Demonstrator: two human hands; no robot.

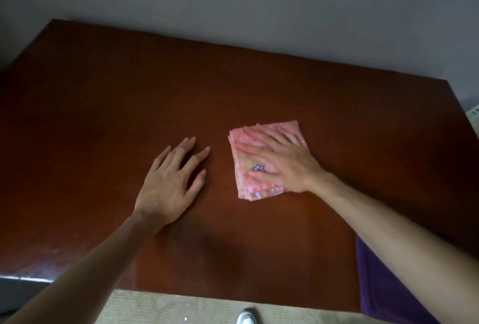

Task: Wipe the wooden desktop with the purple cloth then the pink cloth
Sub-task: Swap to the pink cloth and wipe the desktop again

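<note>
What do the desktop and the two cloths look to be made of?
Desktop: reddish-brown wood or veneer, smooth, faint sheen at its near-left edge. Pink cloth: thin woven fabric, folded in layers, small purple motif. Purple cloth: soft matte fabric, possibly microfibre.

I am in what looks like a plain room of a home: my dark wooden desk point(233, 90) stands against a bare grey wall point(259, 0), with pale matting on the floor point(181, 308) below its near edge.
</note>
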